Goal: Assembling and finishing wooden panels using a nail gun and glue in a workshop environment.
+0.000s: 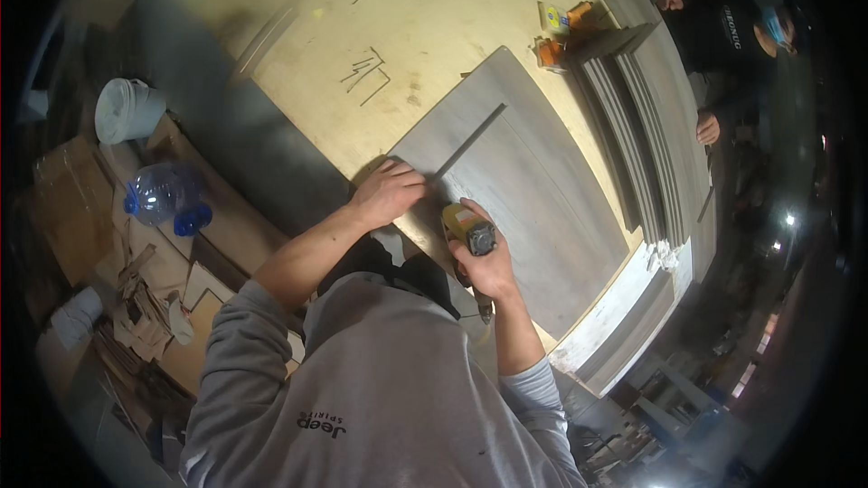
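The grey panel (551, 190) lies flat on the bench (307, 108), along the near edge where the person stands. A dark, narrow strip (470, 138) lies across the panel toward its left end. The left hand (391, 193) is at the strip's near end, fingers bent; whether they pinch it, I cannot tell. The right hand (491, 269) has its fingers wrapped around a yellow power tool (464, 220), held over the bench's near edge. Toward the bench's far edge, orange objects (548, 52) sit beside stacked panels (665, 99), and a co-worker's hand (707, 128) is at the stack's outer side. Thin bent rods (366, 72) lie left of the panel, nearer the bench's left edge.
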The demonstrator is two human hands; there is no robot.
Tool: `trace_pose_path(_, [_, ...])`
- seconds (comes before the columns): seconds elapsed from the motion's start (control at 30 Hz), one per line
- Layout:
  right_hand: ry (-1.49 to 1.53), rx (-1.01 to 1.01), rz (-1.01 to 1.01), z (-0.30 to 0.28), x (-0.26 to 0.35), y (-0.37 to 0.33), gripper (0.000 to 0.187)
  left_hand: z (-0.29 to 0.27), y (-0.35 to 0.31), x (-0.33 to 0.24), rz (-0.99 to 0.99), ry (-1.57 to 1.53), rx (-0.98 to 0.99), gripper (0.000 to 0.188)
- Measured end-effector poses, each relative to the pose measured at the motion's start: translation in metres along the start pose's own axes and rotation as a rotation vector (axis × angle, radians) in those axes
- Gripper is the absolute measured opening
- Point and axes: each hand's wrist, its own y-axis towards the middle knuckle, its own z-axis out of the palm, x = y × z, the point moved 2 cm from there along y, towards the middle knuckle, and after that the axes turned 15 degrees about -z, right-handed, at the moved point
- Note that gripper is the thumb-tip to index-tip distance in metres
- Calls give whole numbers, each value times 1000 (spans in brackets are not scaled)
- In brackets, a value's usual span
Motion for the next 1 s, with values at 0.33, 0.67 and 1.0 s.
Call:
trace_pose_path(0.33, [-18,8,-29,13,8,15,69,-4,0,13,-4,-72,-66,29])
trace_pose_path(0.67, [170,7,179,5,21,13,67,-13,-5,0,-39,4,-40,24])
trace_pose_path(1.0, [-43,120,59,2,45,34,65,-3,-8,-31,-651,-172,-99,8])
